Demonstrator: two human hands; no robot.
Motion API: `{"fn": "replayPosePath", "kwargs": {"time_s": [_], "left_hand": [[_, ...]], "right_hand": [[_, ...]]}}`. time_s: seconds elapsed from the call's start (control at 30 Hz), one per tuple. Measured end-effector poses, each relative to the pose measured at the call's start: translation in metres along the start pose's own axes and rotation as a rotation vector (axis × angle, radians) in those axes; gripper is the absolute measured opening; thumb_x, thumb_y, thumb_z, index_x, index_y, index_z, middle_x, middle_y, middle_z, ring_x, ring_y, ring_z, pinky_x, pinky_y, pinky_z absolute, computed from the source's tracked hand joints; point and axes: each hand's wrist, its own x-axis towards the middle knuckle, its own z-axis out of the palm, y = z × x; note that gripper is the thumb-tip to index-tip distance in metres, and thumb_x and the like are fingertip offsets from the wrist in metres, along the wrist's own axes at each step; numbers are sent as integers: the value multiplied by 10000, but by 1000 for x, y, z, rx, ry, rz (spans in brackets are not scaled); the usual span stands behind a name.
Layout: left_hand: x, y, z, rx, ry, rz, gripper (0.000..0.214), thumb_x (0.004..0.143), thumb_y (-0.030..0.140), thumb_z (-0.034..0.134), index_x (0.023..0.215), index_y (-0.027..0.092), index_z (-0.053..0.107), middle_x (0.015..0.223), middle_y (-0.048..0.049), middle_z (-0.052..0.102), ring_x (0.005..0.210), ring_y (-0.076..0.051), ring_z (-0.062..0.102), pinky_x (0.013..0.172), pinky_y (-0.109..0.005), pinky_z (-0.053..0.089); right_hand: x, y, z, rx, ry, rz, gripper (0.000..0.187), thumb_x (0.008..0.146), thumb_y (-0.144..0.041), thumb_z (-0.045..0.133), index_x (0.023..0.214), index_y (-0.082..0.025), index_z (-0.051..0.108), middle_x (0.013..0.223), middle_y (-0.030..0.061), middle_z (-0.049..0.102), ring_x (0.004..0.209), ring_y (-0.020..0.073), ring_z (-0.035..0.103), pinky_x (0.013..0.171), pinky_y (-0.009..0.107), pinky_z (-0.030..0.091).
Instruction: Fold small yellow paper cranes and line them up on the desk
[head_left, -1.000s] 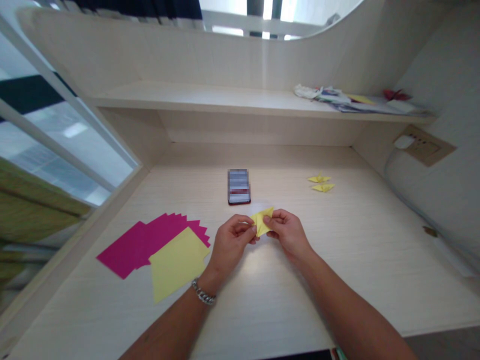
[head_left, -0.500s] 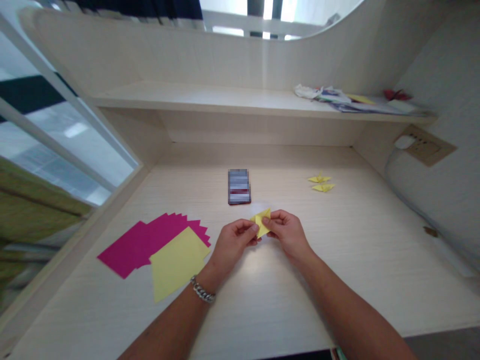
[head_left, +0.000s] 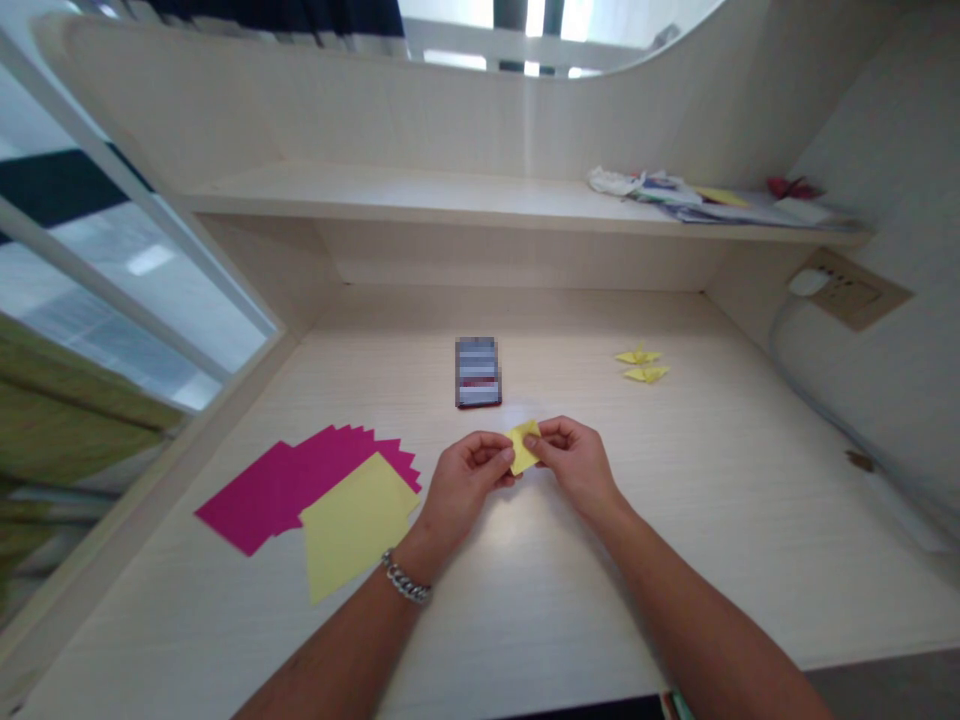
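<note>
A small folded piece of yellow paper [head_left: 523, 450] is held up between my two hands over the desk. My left hand [head_left: 474, 470] pinches its left edge with thumb and fingers. On the right side, my right hand [head_left: 574, 452] grips it, the thumb lying across its face. My fingertips hide parts of both edges. Beyond my hands lies a phone [head_left: 478, 373] with its screen lit. Two folded yellow paper cranes [head_left: 643, 366] rest on the desk farther off to the right.
Left of my hands, magenta paper sheets [head_left: 300, 485] are fanned out, with a yellow sheet [head_left: 360, 525] partly over them. A shelf [head_left: 450, 200] across the back carries papers [head_left: 697, 202]. A plug sits in the wall socket [head_left: 855, 290], its cable [head_left: 810, 400] running along the right side.
The yellow paper in my hands showed pointed, spread flaps before; now it looks flatter, smaller and nearly square. Both hands have stayed almost in place, still gripping it.
</note>
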Motion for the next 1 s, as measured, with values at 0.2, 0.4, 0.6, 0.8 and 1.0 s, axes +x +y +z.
{"fn": "replayPosePath", "kwargs": {"time_s": [0.2, 0.4, 0.6, 0.8, 1.0], "left_hand": [[0, -1, -1, 13, -3, 12, 250, 698, 245, 736, 894, 143, 617, 687, -6, 641, 577, -93, 609, 583, -214, 528], [0, -2, -2, 25, -5, 23, 248, 702, 241, 732, 898, 148, 613, 675, -2, 639, 576, -95, 609, 583, -215, 524], [1, -2, -3, 66, -10, 47, 268, 688, 238, 740, 908, 157, 609, 650, 12, 630, 575, -105, 612, 579, -224, 523], [0, 1, -3, 57, -6, 105, 310, 703, 245, 728, 978, 164, 612, 723, -11, 666, 652, -130, 634, 625, -255, 541], [1, 7, -5, 133, 2, 66, 320, 649, 265, 763, 921, 135, 657, 800, -68, 708, 707, -178, 665, 653, -300, 557]], "right_hand": [[-1, 1, 0, -10, 4, -29, 292, 623, -375, 760, 776, -148, 658, 694, 43, 699, 610, 159, 639, 575, 275, 502], [0, 0, 1, -2, 1, -10, 286, 621, -357, 763, 781, -145, 655, 692, 42, 698, 597, 152, 635, 553, 263, 496], [-1, -1, 0, 41, -22, 33, 299, 614, -365, 764, 793, -149, 659, 700, 42, 701, 600, 150, 638, 562, 264, 500], [-1, 0, -1, 82, -71, 98, 317, 592, -368, 776, 797, -147, 675, 717, 43, 705, 597, 148, 638, 558, 261, 498], [-2, 0, -1, 63, -140, 127, 316, 611, -375, 761, 815, -143, 696, 717, 44, 703, 602, 146, 634, 573, 265, 503]]}}
